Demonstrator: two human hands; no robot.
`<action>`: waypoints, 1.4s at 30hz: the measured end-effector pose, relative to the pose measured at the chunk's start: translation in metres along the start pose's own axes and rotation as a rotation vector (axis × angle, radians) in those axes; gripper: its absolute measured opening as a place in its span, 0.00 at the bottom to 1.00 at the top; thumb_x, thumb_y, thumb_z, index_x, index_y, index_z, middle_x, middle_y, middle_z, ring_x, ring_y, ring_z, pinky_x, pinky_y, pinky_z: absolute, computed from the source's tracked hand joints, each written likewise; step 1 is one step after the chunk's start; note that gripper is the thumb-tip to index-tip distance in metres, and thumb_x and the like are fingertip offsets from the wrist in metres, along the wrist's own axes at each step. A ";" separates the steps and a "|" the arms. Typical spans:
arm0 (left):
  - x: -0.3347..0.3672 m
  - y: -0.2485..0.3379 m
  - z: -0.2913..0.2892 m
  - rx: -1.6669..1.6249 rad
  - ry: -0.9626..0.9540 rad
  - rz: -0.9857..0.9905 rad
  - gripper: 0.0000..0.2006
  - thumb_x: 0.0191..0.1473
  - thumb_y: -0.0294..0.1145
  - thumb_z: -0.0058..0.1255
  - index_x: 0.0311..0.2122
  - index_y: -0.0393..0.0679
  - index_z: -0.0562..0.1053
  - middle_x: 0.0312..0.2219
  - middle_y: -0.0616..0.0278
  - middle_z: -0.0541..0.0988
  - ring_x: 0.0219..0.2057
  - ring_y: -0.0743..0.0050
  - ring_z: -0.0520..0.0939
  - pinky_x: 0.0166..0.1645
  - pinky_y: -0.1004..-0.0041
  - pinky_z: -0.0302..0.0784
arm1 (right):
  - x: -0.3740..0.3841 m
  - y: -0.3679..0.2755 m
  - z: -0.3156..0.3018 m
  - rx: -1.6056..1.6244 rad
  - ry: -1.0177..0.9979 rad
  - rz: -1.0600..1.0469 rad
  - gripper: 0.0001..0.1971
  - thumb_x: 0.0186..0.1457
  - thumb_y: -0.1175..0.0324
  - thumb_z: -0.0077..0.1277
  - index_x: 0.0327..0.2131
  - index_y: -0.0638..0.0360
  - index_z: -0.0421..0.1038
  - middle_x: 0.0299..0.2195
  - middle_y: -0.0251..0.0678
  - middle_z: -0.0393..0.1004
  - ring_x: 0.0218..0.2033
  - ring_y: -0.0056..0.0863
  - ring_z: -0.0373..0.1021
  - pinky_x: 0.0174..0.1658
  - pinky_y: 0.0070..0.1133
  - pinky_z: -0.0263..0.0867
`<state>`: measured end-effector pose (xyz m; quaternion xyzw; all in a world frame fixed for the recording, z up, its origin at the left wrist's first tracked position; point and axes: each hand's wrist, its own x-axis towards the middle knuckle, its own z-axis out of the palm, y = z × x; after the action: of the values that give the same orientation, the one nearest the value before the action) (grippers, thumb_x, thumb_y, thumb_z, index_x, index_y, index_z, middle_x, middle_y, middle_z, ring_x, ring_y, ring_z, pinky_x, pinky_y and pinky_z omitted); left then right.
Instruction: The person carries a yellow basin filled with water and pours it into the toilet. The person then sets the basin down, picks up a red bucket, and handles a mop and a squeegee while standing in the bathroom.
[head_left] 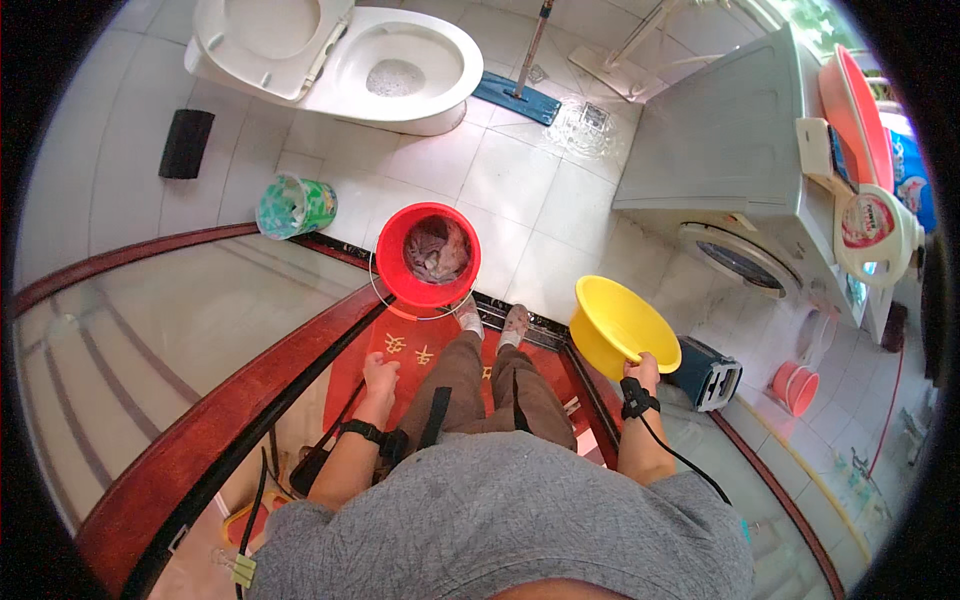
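Note:
My right hand [644, 370] grips the near rim of a yellow plastic basin [620, 318], which is tilted with its inside facing up and holds nothing I can see. Loosely curled, my left hand [380, 374] is beside my left leg, with no object visible in its fingers. Ahead of it, at the doorway threshold, is a red bucket [391, 262] with its wire handle hanging down on the near side. Crumpled greyish-purple cloth [437, 250] lies at the bottom of the bucket. My left hand is apart from both the bucket and its handle.
A toilet [455, 62] with raised lid and a blue flat mop [515, 98] are at the back. A green-white bin [296, 207] stands left of the bucket. To the right are a washing machine [700, 130] and a dark blue container [706, 374]. Glass door panels [190, 350] flank me.

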<state>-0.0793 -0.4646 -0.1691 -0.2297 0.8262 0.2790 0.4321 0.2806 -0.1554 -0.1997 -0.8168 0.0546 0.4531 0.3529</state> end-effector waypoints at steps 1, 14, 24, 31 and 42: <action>0.010 -0.010 -0.002 -0.039 0.021 -0.007 0.22 0.44 0.22 0.44 0.47 0.39 0.56 0.41 0.55 0.62 0.37 0.64 0.67 0.35 0.70 0.67 | -0.001 -0.003 -0.002 0.000 0.026 -0.002 0.10 0.42 0.80 0.39 0.33 0.62 0.58 0.29 0.39 0.64 0.28 0.34 0.64 0.24 0.24 0.62; 0.055 -0.024 -0.019 0.005 -0.058 -0.041 0.13 0.42 0.23 0.46 0.37 0.42 0.64 0.30 0.60 0.68 0.26 0.69 0.70 0.24 0.72 0.66 | 0.003 -0.002 -0.018 0.174 -0.155 0.073 0.10 0.42 0.78 0.40 0.33 0.62 0.59 0.29 0.38 0.65 0.29 0.32 0.65 0.28 0.22 0.62; 0.044 0.049 0.005 -0.100 -0.169 0.048 0.04 0.41 0.22 0.41 0.23 0.45 0.63 0.14 0.67 0.63 0.13 0.78 0.64 0.14 0.77 0.58 | -0.024 -0.006 -0.059 0.269 -0.221 -0.004 0.08 0.43 0.78 0.40 0.31 0.65 0.60 0.25 0.37 0.63 0.24 0.28 0.63 0.26 0.19 0.62; 0.080 0.059 0.024 0.008 -0.242 0.062 0.04 0.44 0.26 0.43 0.29 0.42 0.63 0.20 0.66 0.65 0.19 0.77 0.66 0.20 0.74 0.62 | -0.037 -0.001 -0.103 -0.026 -0.303 -0.399 0.05 0.41 0.80 0.43 0.27 0.68 0.63 0.23 0.36 0.63 0.22 0.22 0.62 0.24 0.14 0.60; 0.064 0.065 0.009 0.050 -0.204 0.053 0.11 0.45 0.26 0.41 0.38 0.38 0.63 0.28 0.57 0.65 0.28 0.67 0.67 0.32 0.65 0.66 | -0.041 0.003 -0.069 0.376 -0.104 0.018 0.11 0.48 0.75 0.40 0.38 0.62 0.58 0.34 0.40 0.63 0.32 0.32 0.61 0.31 0.26 0.60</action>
<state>-0.1472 -0.4194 -0.2100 -0.1672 0.7904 0.2916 0.5121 0.3041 -0.2108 -0.1457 -0.7115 0.1273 0.4797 0.4974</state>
